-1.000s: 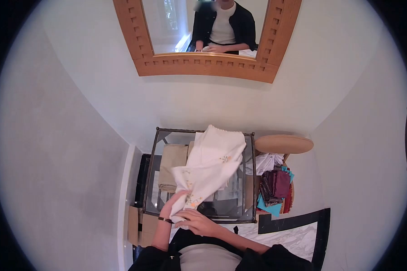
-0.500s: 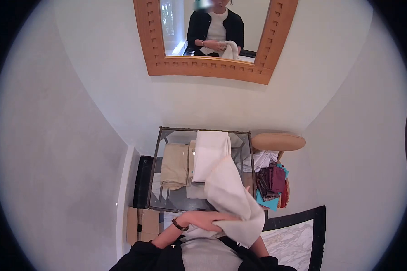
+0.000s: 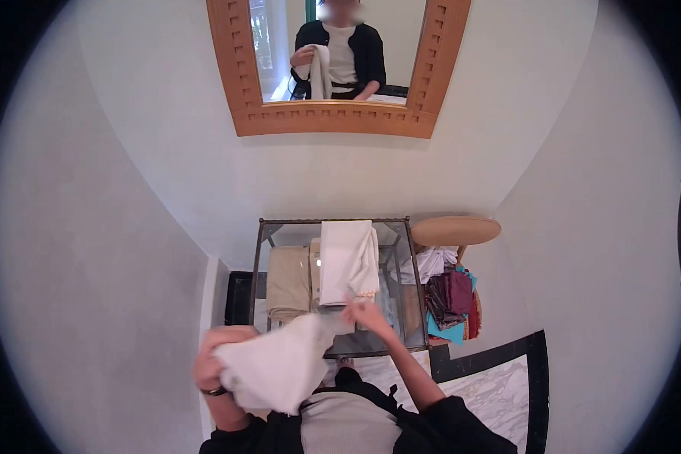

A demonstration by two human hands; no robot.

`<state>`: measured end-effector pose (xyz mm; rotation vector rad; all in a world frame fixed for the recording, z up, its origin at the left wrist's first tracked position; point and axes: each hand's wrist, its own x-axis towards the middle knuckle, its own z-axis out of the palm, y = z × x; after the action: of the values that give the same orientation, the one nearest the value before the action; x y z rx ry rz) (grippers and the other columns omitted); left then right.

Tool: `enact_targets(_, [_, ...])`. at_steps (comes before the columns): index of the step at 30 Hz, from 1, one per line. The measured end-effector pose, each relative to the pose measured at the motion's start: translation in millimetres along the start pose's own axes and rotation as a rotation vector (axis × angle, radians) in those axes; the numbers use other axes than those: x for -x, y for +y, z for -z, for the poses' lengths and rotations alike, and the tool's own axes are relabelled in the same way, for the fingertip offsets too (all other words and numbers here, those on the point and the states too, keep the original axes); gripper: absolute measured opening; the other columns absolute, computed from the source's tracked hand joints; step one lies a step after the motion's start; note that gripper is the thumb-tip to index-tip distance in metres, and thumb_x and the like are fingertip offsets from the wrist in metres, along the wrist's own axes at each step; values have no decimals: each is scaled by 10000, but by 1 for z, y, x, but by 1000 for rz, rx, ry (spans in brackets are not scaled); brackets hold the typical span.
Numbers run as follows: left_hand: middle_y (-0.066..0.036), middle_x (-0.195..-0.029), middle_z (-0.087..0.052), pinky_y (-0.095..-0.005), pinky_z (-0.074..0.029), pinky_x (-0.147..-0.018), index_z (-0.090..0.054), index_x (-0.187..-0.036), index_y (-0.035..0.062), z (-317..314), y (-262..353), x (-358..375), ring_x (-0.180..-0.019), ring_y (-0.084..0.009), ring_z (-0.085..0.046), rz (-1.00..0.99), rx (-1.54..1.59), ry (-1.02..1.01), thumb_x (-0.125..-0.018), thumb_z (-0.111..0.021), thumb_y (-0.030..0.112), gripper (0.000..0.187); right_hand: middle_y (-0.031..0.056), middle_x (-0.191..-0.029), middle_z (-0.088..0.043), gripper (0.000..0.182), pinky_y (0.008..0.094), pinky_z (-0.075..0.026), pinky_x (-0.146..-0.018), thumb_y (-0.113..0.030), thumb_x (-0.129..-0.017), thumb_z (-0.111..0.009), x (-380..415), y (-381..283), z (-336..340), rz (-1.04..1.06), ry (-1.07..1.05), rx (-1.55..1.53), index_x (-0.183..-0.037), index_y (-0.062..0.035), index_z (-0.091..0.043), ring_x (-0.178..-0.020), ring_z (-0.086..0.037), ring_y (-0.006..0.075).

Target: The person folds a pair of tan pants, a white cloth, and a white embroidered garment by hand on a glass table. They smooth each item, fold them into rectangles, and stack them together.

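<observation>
My left hand [image 3: 208, 357], at the lower left, is closed round a bunched white cloth [image 3: 276, 365]. The cloth hangs out to the right, smeared by motion, and its far end overlaps the table's front part. My right hand [image 3: 365, 312] reaches over the table, fingertips right at the lower edge of a folded white cloth [image 3: 344, 261]; its fingers are blurred and I cannot tell what they grip. That folded cloth has a loose drape with an orange-tinged edge on its right side. Left of it lies a folded beige cloth [image 3: 288, 280].
The glass-topped table [image 3: 407, 284] has a dark metal frame. At its right, a chair [image 3: 456, 230] holds white cloth [image 3: 433, 265], maroon fabric [image 3: 456, 293] and turquoise fabric [image 3: 446, 331]. A wood-framed mirror [image 3: 333, 122] hangs on the wall ahead.
My left hand has swung left, carrying the white cloth away from the table's right side. My right hand has come out from behind the cloth and reaches over the table.
</observation>
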<state>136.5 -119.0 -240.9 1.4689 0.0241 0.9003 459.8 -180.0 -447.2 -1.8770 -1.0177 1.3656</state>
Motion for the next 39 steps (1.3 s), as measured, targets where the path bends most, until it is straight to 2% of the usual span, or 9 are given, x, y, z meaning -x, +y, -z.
enact_targets(3, [-184, -938, -636, -352, -503, -684, -590, -1065, -52, -4, 19, 33, -795, -247, -617, -276, -152, 437, -823, -557, 356, 476, 201, -1105, -622, 688, 392, -485, -799, -597, -860, -536, -82, 45, 19, 207, 767, 238, -1177, 10, -594, -986, -622, 301])
enact_targets(6, [-181, -951, -634, -353, -503, -696, -586, -1073, -52, -6, 21, 57, -807, -246, -617, -382, -338, 780, -829, -549, 356, 477, 249, -1176, -536, 804, 477, -433, -913, -631, -825, -553, -104, 33, 29, -2, 1031, 349, -1246, 51, -477, -1118, -511, 421])
enact_targets(9, [-179, -964, -632, -354, -502, -709, -583, -1082, -51, -6, 17, 73, -819, -246, -617, -395, -464, 1009, -835, -542, 356, 478, 287, -1282, -443, 956, 506, -393, -967, -667, -762, -596, -140, 37, 42, -99, 799, 156, -1283, 106, -383, -1181, -442, 465])
enact_targets(12, [-176, -977, -631, -355, -501, -722, -579, -1090, -50, -5, 12, 85, -830, -245, -617, -374, -529, 1133, -840, -534, 355, 478, 308, -1211, -504, 986, 482, -420, -957, -649, -731, -641, -167, 35, 36, -179, 696, 250, -1266, 139, -388, -1132, -500, 450])
enact_targets(18, [-171, -1003, -627, -357, -500, -747, -573, -1107, -49, -4, 2, 98, -853, -244, -617, -333, -591, 1255, -852, -519, 354, 480, 230, -1062, -634, 699, 400, -492, -861, -393, -795, -665, -219, 66, 37, 73, 329, -24, -1234, 115, -473, -986, -629, 320])
enact_targets(24, [-166, -1029, -623, -359, -499, -772, -566, -1123, -47, 2, 1, 102, -877, -243, -616, -298, -634, 1321, -863, -504, 353, 482, 170, -1060, -636, 539, 349, -494, -821, -289, -824, -638, -188, 32, 79, 12, 182, -379, -1204, 75, -522, -929, -626, 232])
enact_targets(33, [-158, -1068, -618, -362, -497, -810, -555, -1148, -45, 18, 0, 116, -912, -242, -616, -263, -644, 1343, -880, -482, 352, 485, 162, -1161, -612, 529, 339, -470, -886, -300, -874, -624, -149, 95, 180, 269, 398, -234, -1258, 43, -504, -1028, -596, 226])
enact_targets(36, [-155, -1081, -616, -363, -497, -823, -552, -1157, -45, 25, 1, 124, -923, -241, -616, -244, -629, 1336, -886, -475, 351, 486, 185, -1234, -573, 598, 349, -456, -920, -323, -878, -625, -140, 123, 195, 183, 362, -6, -1318, 40, -446, -1081, -578, 257])
enact_targets(39, [-153, -1094, -615, -364, -496, -836, -548, -1165, -44, 29, 0, 125, -935, -240, -616, -216, -593, 1307, -891, -467, 351, 487, 242, -1155, -598, 691, 406, -472, -895, -364, -842, -665, -126, 127, 195, 104, 669, 195, -1346, 27, -396, -1031, -601, 357])
